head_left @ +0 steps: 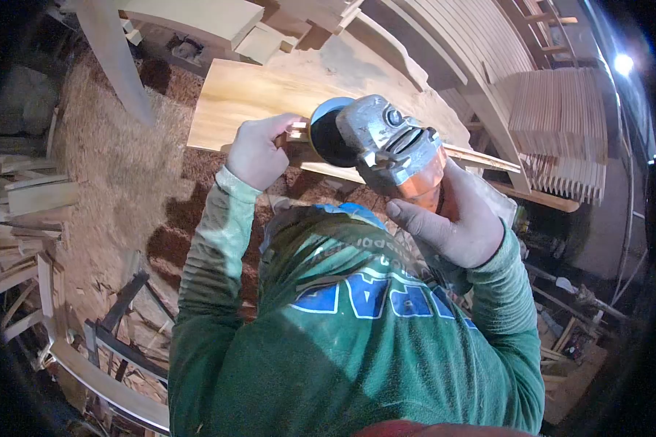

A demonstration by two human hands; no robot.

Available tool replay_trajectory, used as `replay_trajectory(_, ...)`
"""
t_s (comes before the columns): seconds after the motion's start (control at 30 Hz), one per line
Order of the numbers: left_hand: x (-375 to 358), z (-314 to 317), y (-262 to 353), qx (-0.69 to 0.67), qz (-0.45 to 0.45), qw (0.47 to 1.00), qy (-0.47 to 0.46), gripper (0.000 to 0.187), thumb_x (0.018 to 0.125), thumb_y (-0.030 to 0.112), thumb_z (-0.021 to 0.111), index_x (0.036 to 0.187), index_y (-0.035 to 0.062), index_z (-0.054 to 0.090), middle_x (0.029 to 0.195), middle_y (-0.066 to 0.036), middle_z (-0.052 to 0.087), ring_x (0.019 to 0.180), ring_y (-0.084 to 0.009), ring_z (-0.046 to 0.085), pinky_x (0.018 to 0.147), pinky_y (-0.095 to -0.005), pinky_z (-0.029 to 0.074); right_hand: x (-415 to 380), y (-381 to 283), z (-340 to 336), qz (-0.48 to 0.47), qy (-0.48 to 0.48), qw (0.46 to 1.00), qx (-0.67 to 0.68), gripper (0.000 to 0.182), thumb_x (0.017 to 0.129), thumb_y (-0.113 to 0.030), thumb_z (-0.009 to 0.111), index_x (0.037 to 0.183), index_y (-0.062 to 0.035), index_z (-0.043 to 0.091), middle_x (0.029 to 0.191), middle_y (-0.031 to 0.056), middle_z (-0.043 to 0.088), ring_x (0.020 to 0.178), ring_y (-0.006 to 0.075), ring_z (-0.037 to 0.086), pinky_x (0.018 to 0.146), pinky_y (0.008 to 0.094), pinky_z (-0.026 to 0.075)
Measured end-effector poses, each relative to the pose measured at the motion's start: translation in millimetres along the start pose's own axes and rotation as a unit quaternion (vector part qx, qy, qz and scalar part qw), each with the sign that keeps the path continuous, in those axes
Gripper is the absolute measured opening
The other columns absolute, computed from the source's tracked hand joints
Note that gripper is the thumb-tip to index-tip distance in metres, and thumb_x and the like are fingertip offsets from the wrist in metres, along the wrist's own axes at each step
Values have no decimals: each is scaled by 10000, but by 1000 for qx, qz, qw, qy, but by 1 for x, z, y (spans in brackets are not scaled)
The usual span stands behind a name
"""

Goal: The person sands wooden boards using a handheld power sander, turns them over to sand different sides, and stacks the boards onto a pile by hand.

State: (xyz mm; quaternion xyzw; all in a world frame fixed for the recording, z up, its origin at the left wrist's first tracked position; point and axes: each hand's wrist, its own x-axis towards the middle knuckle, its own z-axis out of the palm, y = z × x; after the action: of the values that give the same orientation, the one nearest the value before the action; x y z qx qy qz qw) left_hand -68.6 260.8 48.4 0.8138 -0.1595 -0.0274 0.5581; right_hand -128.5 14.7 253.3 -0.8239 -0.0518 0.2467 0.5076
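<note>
My right hand [465,222] is wrapped round the orange body of an angle grinder [390,138] with a silver gear head. Its round disc [334,131], dark with a pale blue edge, faces left. Closed on the end of a small wooden piece [297,131] with notches is my left hand [257,154], thumb and fingers pinching it. The disc's edge is right at that piece, and the grinder hides part of it. Behind both hands lies a wide, light wooden board [233,98], its front edge close to my left knuckles.
Stacked slats [557,116] stand at the right, beside long boards [444,36]. Curved wood pieces [197,18] lie at the top. Sawdust [124,160] covers the floor at left, with offcuts [40,193] and a dark frame [120,320] there.
</note>
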Motion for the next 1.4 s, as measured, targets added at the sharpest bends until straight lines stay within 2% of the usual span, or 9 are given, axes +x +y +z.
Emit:
replay_trajectory(0.17, 2, 2, -2, -91, 58, 994, 16, 335, 807, 33, 684, 1141, 20, 704, 953, -209, 736, 876, -301, 735, 757, -351, 549, 15, 2, 10, -43, -6, 999, -31, 560, 877, -198, 764, 1302, 70, 515, 1074, 200, 712, 1025, 277, 707, 914, 377, 535)
replay_trajectory(0.27, 2, -2, -16, -83, -11, 995, -47, 252, 853, 17, 660, 1097, -21, 710, 998, -116, 768, 966, -148, 700, 854, -338, 549, 24, 4, 19, -62, -15, 997, -38, 580, 864, -282, 765, 1260, 72, 531, 1005, 238, 705, 971, 347, 710, 878, 415, 541)
replay_trajectory(0.4, 3, 3, -10, -221, -15, 974, -38, 279, 873, 37, 672, 1144, -21, 701, 1097, -109, 749, 1000, -194, 695, 891, -357, 547, 19, -8, 11, -10, -4, 988, -157, 602, 863, -355, 740, 1239, 66, 530, 995, 282, 677, 967, 436, 670, 857, 481, 524)
replay_trajectory(0.57, 6, 6, -1, -9, 1, 1000, -4, 310, 844, -30, 703, 1151, 12, 696, 991, -141, 757, 940, -266, 745, 850, -321, 560, 2, 4, -9, -2, 14, 997, -82, 582, 860, -311, 742, 1266, 49, 530, 1001, 254, 684, 1013, 414, 676, 894, 460, 522)
replay_trajectory(0.7, 7, 7, 17, -44, -59, 997, -8, 301, 811, -25, 768, 1104, 22, 717, 983, -111, 771, 929, -155, 737, 831, -298, 575, -19, 25, -27, 30, 40, 998, -36, 570, 853, -249, 746, 1310, 19, 535, 1085, 209, 695, 1042, 370, 696, 937, 429, 523)
replay_trajectory(1.1, 10, 18, 21, 27, 41, 998, 26, 290, 828, 2, 789, 1109, -4, 714, 1015, -113, 766, 893, -172, 727, 808, -292, 575, -67, 54, -99, 96, 96, 987, 84, 597, 910, -92, 718, 1417, 52, 440, 1273, 143, 650, 1175, 186, 620, 1038, 357, 476)
replay_trajectory(1.13, 8, 17, 21, -210, -159, 964, 25, 289, 820, -23, 780, 1100, -7, 713, 1023, -116, 762, 905, -180, 723, 820, -297, 571, -71, 59, -107, 99, 95, 989, 58, 588, 908, -105, 717, 1409, 50, 451, 1262, 146, 656, 1165, 189, 624, 1029, 357, 480)
replay_trajectory(1.23, -2, 7, 12, -10, -45, 998, 46, 306, 802, -63, 757, 1099, -11, 706, 1029, -115, 757, 931, -187, 716, 850, -300, 564, -78, 66, -111, 103, 106, 989, 5, 549, 900, -183, 713, 1361, 36, 511, 1220, 162, 671, 1123, 219, 644, 999, 365, 487)
replay_trajectory(1.4, -6, 5, 12, 3, -65, 997, 45, 345, 777, -119, 719, 1108, -26, 692, 1093, -136, 740, 1032, -213, 693, 925, -327, 541, -105, 94, -146, 116, 126, 985, 30, 576, 930, -164, 717, 1406, 38, 463, 1240, 115, 637, 1118, 173, 611, 991, 335, 484)
